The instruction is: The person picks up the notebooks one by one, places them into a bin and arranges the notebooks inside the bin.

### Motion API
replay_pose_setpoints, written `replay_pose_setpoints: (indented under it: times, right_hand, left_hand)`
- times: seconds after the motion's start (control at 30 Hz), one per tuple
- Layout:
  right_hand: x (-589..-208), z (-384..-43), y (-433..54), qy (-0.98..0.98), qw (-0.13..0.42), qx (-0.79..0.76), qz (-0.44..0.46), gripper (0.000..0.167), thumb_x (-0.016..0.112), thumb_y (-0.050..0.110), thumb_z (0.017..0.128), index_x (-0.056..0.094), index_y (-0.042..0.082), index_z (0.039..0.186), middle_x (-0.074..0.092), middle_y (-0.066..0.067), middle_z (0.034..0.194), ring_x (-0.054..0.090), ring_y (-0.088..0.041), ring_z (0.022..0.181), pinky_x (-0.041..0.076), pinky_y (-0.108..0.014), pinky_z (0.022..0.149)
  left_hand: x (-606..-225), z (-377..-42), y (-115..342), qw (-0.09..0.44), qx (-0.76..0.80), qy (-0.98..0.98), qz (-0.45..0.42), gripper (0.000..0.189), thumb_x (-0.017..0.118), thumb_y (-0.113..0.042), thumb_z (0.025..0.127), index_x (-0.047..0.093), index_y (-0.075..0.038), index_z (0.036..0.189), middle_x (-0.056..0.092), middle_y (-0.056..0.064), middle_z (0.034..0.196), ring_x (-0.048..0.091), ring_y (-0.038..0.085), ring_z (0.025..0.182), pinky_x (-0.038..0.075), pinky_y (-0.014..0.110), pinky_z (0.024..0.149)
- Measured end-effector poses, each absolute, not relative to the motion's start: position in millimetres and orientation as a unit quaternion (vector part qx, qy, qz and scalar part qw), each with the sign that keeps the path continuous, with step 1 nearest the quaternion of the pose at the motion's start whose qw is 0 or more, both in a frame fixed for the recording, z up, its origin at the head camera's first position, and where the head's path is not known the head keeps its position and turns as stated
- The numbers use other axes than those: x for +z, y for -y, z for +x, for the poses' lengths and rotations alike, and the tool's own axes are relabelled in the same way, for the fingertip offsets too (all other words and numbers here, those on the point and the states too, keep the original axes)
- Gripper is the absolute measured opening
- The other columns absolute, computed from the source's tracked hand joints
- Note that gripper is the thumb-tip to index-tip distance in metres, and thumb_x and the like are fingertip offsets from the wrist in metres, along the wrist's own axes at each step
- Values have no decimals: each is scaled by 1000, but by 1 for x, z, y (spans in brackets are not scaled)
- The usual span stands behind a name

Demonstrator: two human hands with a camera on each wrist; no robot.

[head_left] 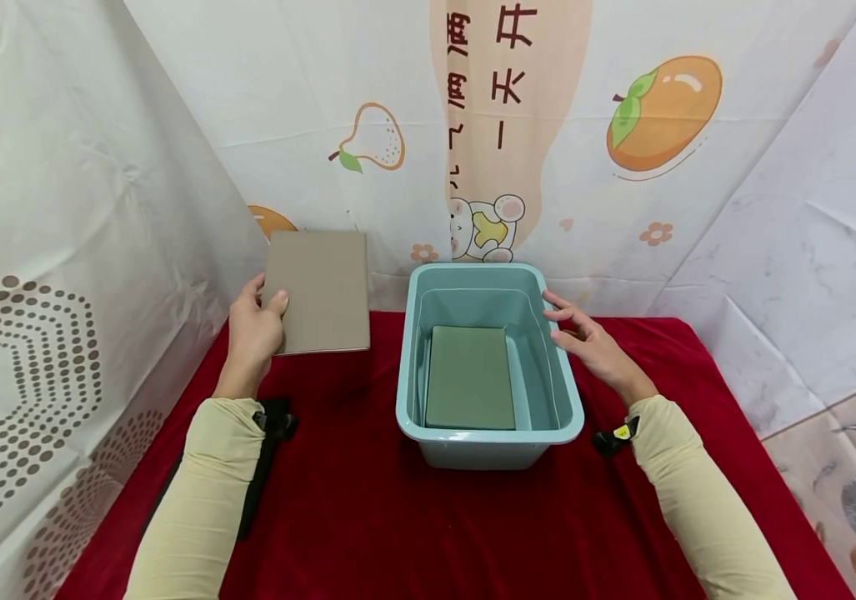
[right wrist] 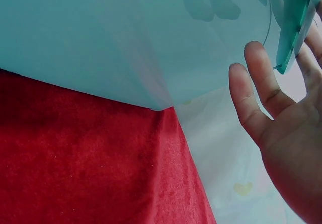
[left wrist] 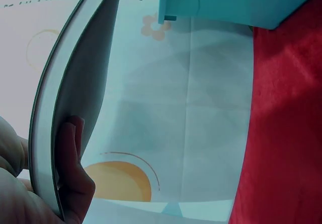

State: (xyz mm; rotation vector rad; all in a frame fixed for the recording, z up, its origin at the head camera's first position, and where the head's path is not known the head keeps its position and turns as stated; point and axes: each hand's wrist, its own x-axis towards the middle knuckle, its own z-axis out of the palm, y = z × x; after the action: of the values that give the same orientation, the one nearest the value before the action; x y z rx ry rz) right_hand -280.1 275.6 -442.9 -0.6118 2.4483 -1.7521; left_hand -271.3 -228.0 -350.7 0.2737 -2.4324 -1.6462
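Note:
My left hand (head_left: 255, 333) grips a taupe notebook (head_left: 320, 292) by its left edge, thumb on the cover facing me and fingers behind it. In the left wrist view the notebook (left wrist: 83, 78) shows edge-on, with pale page edges between its covers. It is raised to the left of a light blue plastic basin (head_left: 483, 436). A green notebook (head_left: 470, 377) lies flat on the basin's floor. My right hand (head_left: 585, 337) is at the basin's right rim, its fingers spread and loosely bent. In the right wrist view two fingertips of the right hand (right wrist: 287, 118) are beside the basin wall.
A red cloth (head_left: 367, 517) covers the table under the basin. Behind it hangs a white printed curtain (head_left: 285, 108), with more hanging sheets at both sides. A black object (head_left: 266, 467) lies on the cloth, partly hidden by my left forearm.

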Motion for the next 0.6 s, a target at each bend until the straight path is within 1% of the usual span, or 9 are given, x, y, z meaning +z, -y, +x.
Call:
replay_pose_setpoints:
  times: [0.1, 0.2, 0.3, 0.53, 0.6]
  right_hand:
    - [-442, -280, -275, -794, 34, -573, -201, 43, 53, 17, 106, 48, 2, 146, 21, 1, 172, 30, -18, 152, 46, -14, 99]
    - [-443, -280, -274, -790, 35, -578, -202, 43, 53, 16, 106, 48, 1, 146, 20, 0, 172, 31, -16, 151, 47, -13, 99]
    - [-444, -280, -274, -789, 32, -579, -202, 43, 53, 16, 106, 48, 1, 146, 21, -2, 172, 32, -15, 150, 48, -13, 98]
    - [-444, -281, -274, -788, 32, -579, -205, 42, 53, 15, 106, 48, 1, 145, 20, -3, 172, 31, -17, 151, 48, -13, 98]
    - [-444, -281, -274, -789, 34, -578, -206, 42, 53, 16, 106, 48, 1, 146, 20, -2, 172, 30, -17, 152, 48, -13, 98]
  left_hand:
    - [-349, -271, 227, 87, -565, 816, 88, 60, 44, -33, 109, 25, -19, 163, 46, 15, 137, 58, 16, 105, 52, 22, 79]
    - [-347, -270, 226, 75, -573, 812, 83, 61, 42, -33, 109, 20, -19, 164, 42, 18, 148, 57, 22, 115, 52, 24, 84]
    - [-345, -270, 225, 66, -578, 810, 76, 62, 40, -33, 110, 16, -19, 165, 38, 18, 155, 54, 27, 125, 51, 29, 90]
    - [-338, -269, 221, 44, -592, 804, 42, 63, 38, -30, 110, 10, -21, 166, 33, 19, 154, 50, 30, 130, 49, 43, 103]
    - [-336, -268, 219, 39, -594, 803, 32, 64, 38, -30, 111, 7, -20, 166, 32, 19, 155, 49, 29, 131, 48, 43, 105]
